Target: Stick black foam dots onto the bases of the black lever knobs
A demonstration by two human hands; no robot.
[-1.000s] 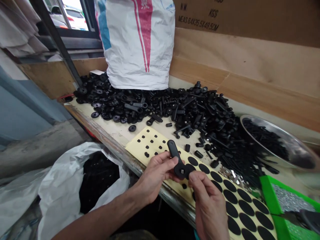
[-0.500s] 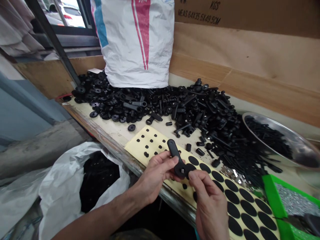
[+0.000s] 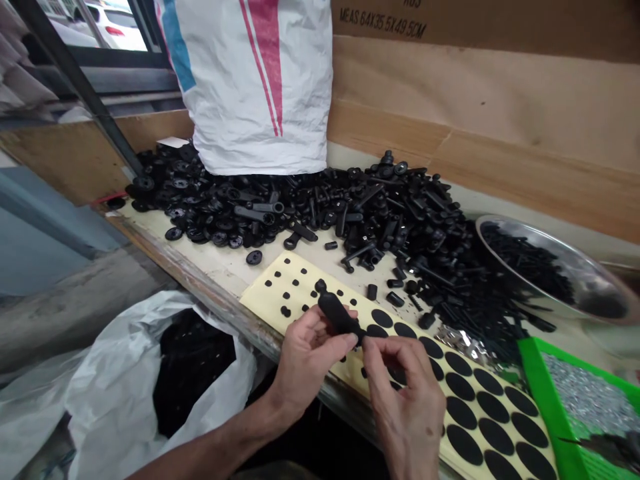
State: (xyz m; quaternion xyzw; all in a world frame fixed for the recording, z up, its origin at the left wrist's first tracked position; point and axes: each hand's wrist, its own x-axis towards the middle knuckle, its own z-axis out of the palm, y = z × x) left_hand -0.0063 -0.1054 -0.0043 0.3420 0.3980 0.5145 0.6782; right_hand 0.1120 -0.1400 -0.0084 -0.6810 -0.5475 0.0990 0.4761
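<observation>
Head view, the only one. Left hand [image 3: 311, 355]: curled round a long, round-ended black plastic lever [image 3: 337, 313], thumb pressing near its lower end. Right hand [image 3: 407, 390]: thumb and fingertips pinched together on that same end; whether a separate small piece sits between them, I cannot tell. The lever is tilted, its far end leaning up and left, held above the middle of a cream backing sheet [image 3: 253, 297] near the bench front.

Progress: one lever in hand, mid-handling by my reading. The sheet carries small black dots [image 3: 287, 295] at its left and large flat black discs [image 3: 461, 412] at its right; plenty of both left on it. Behind, a broad heap of mixed black plastic parts [image 3: 370, 213]; which are worked and which raw, not distinguishable from here.

Edges and room: the worn front edge of the worktop [image 3: 210, 288] runs just under the wrists, a drop beyond it. An open white plastic bag [image 3: 107, 373] with dark contents gapes below, left. Widest bare strip of pale worktop lies left of the sheet; between sheet and heap, short black cylinders [image 3: 395, 299] are scattered. Right side is tighter: shiny steel bowl [image 3: 603, 283], bright green plastic tray [image 3: 539, 390] beside the sheet's end.
</observation>
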